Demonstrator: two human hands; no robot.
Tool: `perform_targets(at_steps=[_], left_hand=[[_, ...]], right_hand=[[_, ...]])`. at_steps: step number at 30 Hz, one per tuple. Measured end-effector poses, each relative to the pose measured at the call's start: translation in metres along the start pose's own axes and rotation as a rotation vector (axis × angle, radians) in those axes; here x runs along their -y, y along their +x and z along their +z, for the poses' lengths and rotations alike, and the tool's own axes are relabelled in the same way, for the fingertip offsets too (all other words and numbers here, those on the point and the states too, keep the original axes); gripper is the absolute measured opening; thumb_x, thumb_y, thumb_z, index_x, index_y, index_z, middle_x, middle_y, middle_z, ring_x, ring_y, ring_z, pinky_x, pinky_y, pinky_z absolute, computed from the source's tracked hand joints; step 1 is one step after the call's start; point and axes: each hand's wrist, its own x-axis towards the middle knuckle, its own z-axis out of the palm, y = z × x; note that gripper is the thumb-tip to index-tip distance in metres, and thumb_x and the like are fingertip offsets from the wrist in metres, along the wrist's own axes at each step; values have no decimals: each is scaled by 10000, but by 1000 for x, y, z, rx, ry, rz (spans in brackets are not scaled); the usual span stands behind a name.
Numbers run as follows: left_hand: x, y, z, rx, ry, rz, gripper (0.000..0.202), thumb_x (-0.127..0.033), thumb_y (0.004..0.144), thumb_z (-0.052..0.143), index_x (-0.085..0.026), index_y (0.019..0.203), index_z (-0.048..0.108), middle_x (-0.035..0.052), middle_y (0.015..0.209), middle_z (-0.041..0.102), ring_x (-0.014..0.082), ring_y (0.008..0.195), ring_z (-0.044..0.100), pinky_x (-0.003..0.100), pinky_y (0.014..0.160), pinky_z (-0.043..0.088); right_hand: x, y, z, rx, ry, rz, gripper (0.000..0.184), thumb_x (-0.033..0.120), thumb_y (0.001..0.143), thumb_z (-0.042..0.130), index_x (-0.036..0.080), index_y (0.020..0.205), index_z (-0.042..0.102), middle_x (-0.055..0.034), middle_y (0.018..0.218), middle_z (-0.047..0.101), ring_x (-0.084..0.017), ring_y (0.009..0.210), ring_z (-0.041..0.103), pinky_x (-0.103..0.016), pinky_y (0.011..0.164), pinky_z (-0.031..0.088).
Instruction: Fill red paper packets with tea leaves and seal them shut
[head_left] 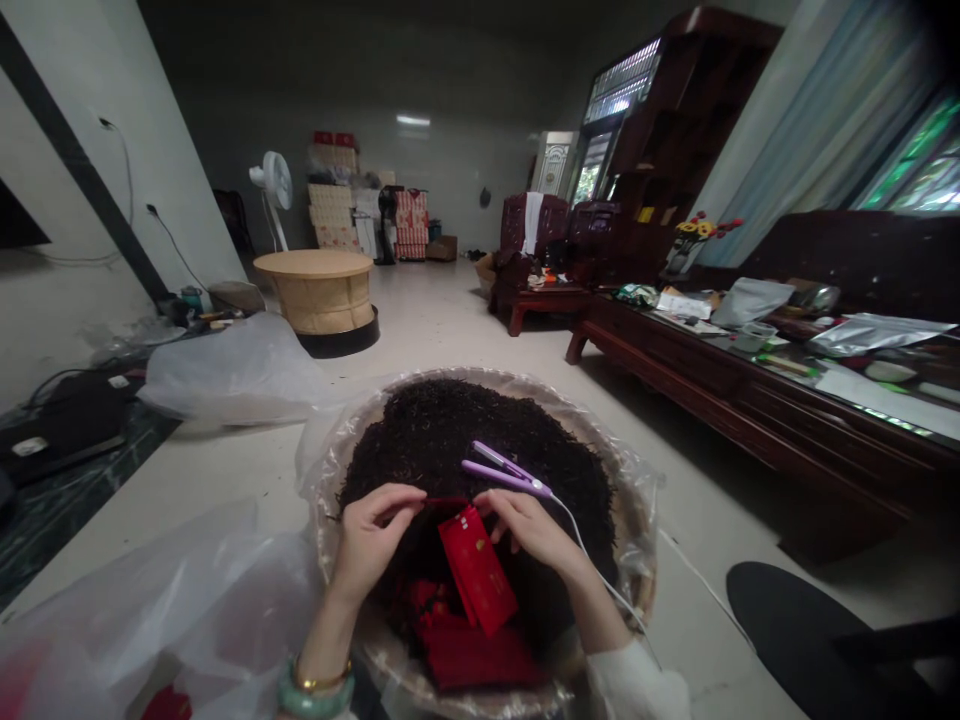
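Observation:
My left hand (377, 530) pinches one end of a thin red packet (445, 500), seen nearly edge-on. At its other end, the thumb and fingers of my right hand (523, 524) close on it. Just below lie flat red packets (480, 572) with small gold and white print, partly overlapping. Darker red packets (480, 655) are piled nearer me. Behind my hands, a purple hair straightener (510, 475) rests with its jaws apart on a heap of dark dried leaves (465, 425), like loose tea. A round, plastic-lined basket (637, 560) holds all of this.
A white cord (592, 565) runs from the straightener past my right forearm. Clear plastic bags (232, 370) lie to the left. A low dark wooden table (720, 380) stands at right, a black round base (795, 640) near it. Further back is a round woven stand (322, 295).

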Motion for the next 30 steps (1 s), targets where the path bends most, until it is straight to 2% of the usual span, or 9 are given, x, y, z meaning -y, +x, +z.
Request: perform_targets(at_steps=[2,6,8,11,15,19,22,27,30], left_hand=[[-4,-7,-2,75,56,110,89,-247,705,665,-243,690,752,60,775,723,227,782,656,346,787,516],[3,-20,1,256,68,196,152,-206,753,616,-251,731,759,74,858,730,226,847,659,352,830,517],[12,-23,7,288,-14,123,150,-227,757,623,-230,828,755,96,993,712,231,925,647,347,859,516],[25,-23,21,157,-265,-133,473,-324,711,680,-218,1168,624,128,1257,601,214,874,666,340,746,566],[38,-16,34,124,-291,-270,584,-430,657,709,-124,1148,631,120,987,733,238,807,698,369,775,569],[41,-13,33,102,-162,-199,473,-435,672,693,-145,1046,701,91,946,751,261,822,708,357,748,579],[42,-13,31,84,-68,-150,431,-434,693,662,-170,1030,714,75,975,746,259,834,708,352,740,581],[48,-17,34,72,-135,-215,481,-411,659,690,-140,1056,699,103,995,738,268,863,703,364,765,572],[51,-21,36,105,-185,-280,550,-374,645,700,-117,1130,660,122,991,737,265,874,695,358,759,565]], right_hand=[[3,8,5,-61,112,37,461,523,869,414,170,1099,601,-63,906,630,-95,538,579,-161,347,345],[2,21,18,-126,367,-35,554,449,736,642,173,1202,527,20,711,565,-76,470,513,-170,366,388],[1,24,23,-180,473,-120,652,372,696,695,192,1278,462,51,671,534,-66,462,487,-172,393,407],[1,22,30,-176,492,-216,761,310,731,668,254,1401,311,48,712,554,-78,492,506,-180,407,420],[5,19,33,-168,175,-374,634,202,785,587,265,1381,379,-13,839,611,-135,692,588,-243,565,506],[15,18,26,-338,-275,-551,482,157,786,583,230,1259,527,-102,1108,572,-212,959,572,-335,740,527],[17,18,26,-409,-504,-683,437,170,819,578,224,1250,534,-112,1107,572,-234,1023,545,-411,866,497],[7,14,37,-561,-679,-836,424,152,875,511,220,1293,493,-125,1143,581,-244,1075,526,-424,891,487],[0,9,40,-652,-701,-836,306,162,878,517,201,1176,576,-119,1064,595,-238,1018,537,-408,847,493]])
